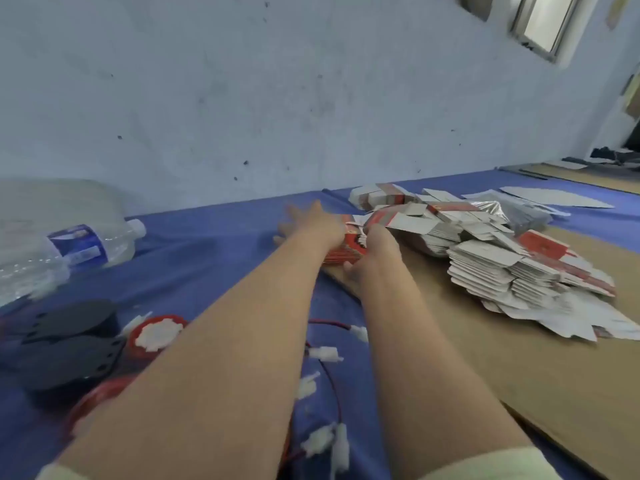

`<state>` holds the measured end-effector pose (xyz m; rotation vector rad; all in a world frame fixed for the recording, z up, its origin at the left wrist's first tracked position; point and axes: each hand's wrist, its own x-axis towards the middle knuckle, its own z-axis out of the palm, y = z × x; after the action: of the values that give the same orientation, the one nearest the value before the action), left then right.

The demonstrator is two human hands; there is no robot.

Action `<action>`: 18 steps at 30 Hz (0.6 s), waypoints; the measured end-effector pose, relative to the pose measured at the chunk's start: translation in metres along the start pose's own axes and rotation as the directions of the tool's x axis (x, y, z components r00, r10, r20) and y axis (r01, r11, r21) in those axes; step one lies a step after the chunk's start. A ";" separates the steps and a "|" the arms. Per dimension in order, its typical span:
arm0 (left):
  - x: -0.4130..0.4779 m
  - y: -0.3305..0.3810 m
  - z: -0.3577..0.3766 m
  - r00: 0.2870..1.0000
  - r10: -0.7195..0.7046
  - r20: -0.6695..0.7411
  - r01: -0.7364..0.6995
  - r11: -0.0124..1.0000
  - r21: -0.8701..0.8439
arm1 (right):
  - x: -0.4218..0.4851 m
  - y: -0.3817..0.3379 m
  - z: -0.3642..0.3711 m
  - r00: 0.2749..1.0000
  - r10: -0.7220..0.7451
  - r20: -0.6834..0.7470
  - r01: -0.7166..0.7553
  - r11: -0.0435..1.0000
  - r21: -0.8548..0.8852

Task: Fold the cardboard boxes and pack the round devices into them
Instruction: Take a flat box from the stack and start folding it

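We press L hand [311,223], fingers straight & spread, on a small stack of flat red boxes [341,254] at far edge of the cardboard sheet [519,358]. R hand [375,249] curls round its near side. The big box pile [502,258] is just to the right. Round devices [65,341] lie near-left on the blue cloth [207,258].

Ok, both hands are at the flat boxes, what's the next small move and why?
Probably peel one blank off the red stack of flat boxes with the right hand: it grips the stack's edge, the left hand lies open over it, and the round devices sit unpacked.
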<state>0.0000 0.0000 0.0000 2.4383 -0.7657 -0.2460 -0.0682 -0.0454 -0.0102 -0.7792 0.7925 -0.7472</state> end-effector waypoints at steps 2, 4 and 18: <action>-0.001 0.003 0.007 0.998 0.058 -0.025 -0.049 0.962 0.267 | 0.012 0.002 0.000 0.999 0.040 -0.004 -0.039 0.990 0.132; 0.001 0.004 0.019 0.991 0.129 0.027 -0.128 0.888 0.441 | 0.014 0.006 0.000 0.998 0.068 -0.014 -0.062 0.965 0.253; 0.000 0.016 0.029 0.985 0.000 0.175 -0.051 0.955 0.292 | 0.009 -0.002 -0.008 0.998 0.055 -0.037 -0.044 0.965 0.260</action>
<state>-0.0168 -0.0240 -0.0149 2.7116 -0.9700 -0.3606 -0.0710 -0.0566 -0.0150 -0.5070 0.7335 -0.8070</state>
